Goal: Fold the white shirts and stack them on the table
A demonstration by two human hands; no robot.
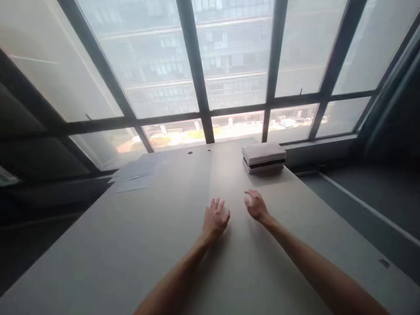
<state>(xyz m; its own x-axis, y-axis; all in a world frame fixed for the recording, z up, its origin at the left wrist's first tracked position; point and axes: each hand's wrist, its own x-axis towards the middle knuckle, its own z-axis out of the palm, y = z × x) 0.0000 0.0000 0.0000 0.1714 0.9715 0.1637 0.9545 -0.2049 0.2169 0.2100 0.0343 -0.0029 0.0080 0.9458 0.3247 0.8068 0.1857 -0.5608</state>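
Observation:
My left hand [215, 217] is over the middle of the white table [131, 249], fingers spread and nothing in it. To its right my right hand [255, 205] hovers with thumb and fingers apart in a loose curve, also holding nothing. Just beyond the right hand stands a stack of papers [264, 153], with a dark band running through its middle; neither hand touches it. Some loose white sheets [136, 173] lie overlapping at the far left of the table, away from both hands.
Large windows with dark frames [201, 87] rise behind the table's far edge. Two small dark holes [190, 152] mark the far part of the tabletop. A small dark fitting [383, 263] sits near the right edge. Dark floor [387, 188] lies to the right.

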